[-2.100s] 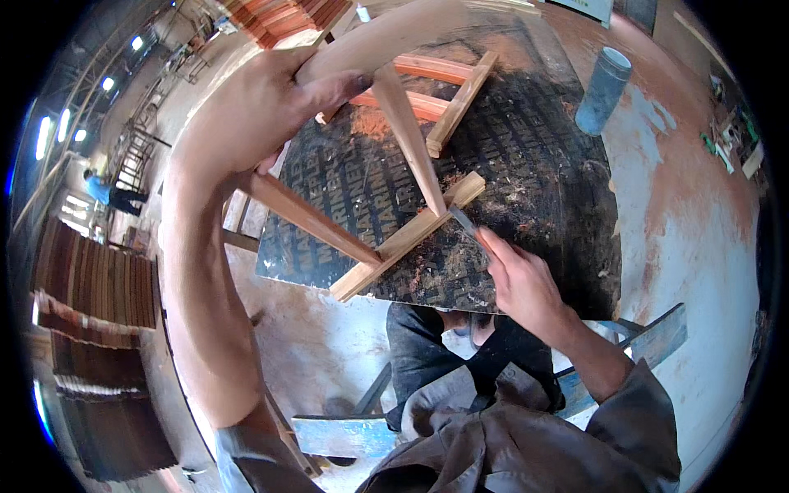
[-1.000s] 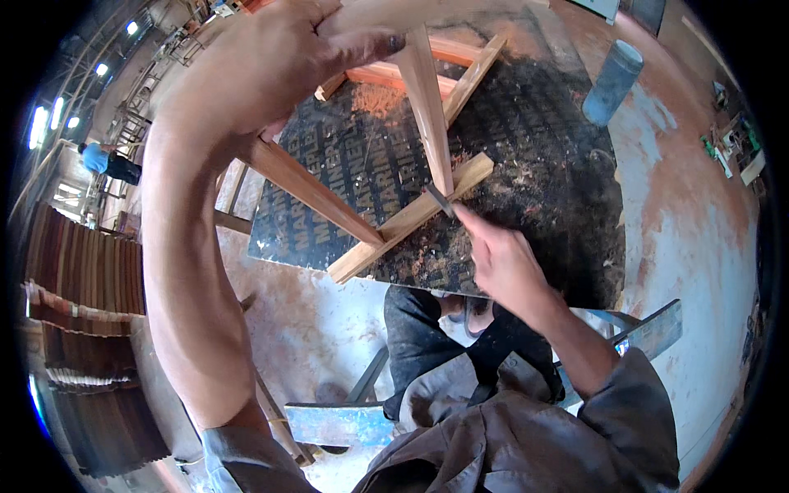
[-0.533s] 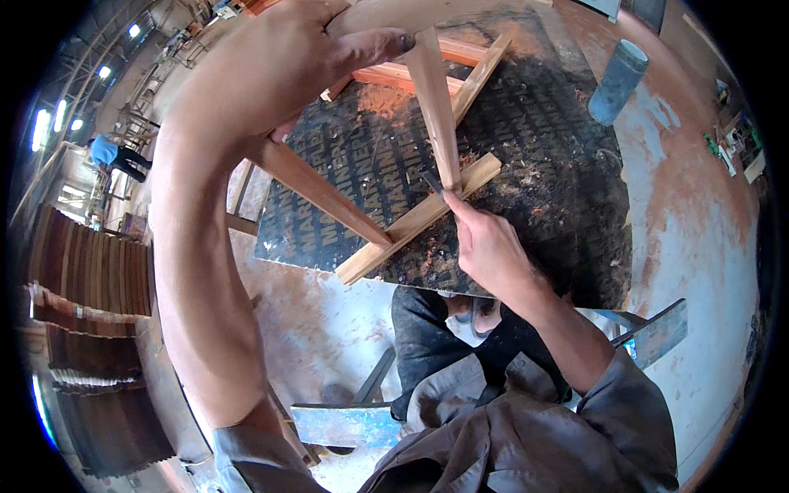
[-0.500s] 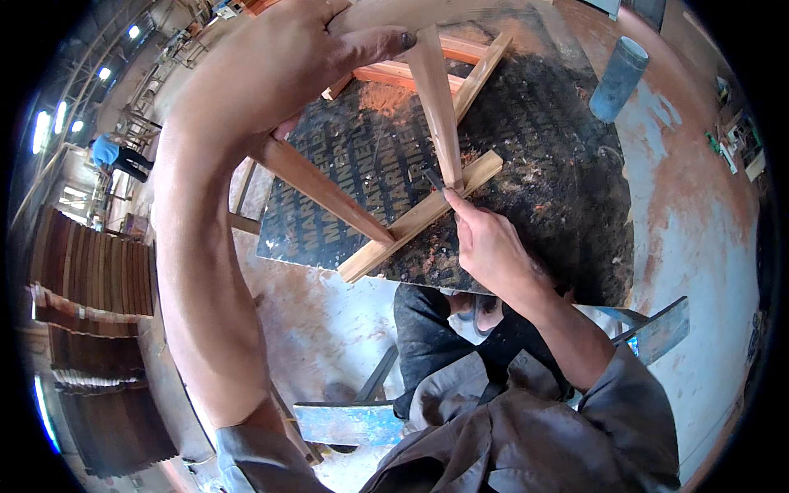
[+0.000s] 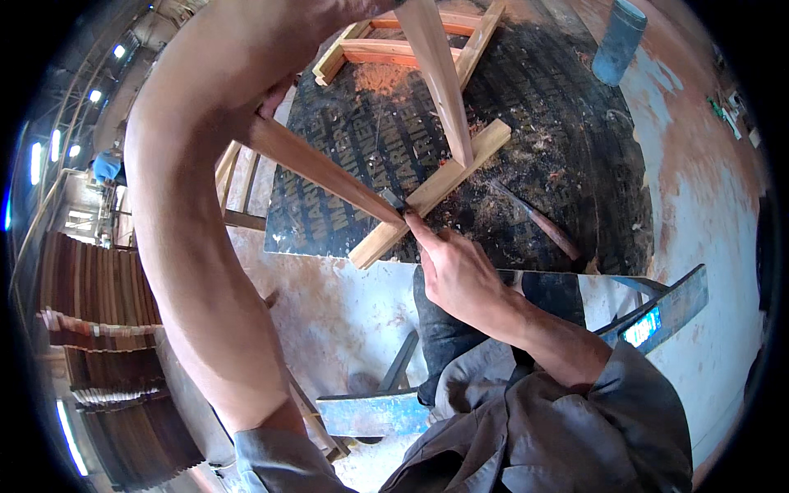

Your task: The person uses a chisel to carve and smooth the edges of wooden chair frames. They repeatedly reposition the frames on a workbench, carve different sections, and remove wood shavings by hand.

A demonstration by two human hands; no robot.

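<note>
My left arm arches up the left side, and my left hand [image 5: 316, 18] is at the top edge, closed around the upper part of a wooden frame [image 5: 440, 78]; its fingers are mostly out of view. Two long slats of this frame come down to a short wooden crossbar [image 5: 436, 191], resting on a black-faced board [image 5: 559, 189]. Beside the joint of the left slat and crossbar, my right hand [image 5: 460, 275] pinches a small dark metal-looking piece [image 5: 392, 198]; its far end is hidden by the fingers. A chisel [image 5: 549, 228] with a wooden handle lies on the board.
Beyond lies another wooden frame [image 5: 382, 57] with orange-red rails, near sawdust. A blue-grey cylinder [image 5: 618, 45] stands at upper right. Blue-painted trestle parts [image 5: 370, 415] show below the board. At left are stacked wooden pieces [image 5: 99, 283] and, farther off, a person in blue [image 5: 107, 167].
My right hand has moved left along the crossbar with the small dark piece, from the right slat's joint to the left one. The chisel on the board now shows. The view has shifted slightly.
</note>
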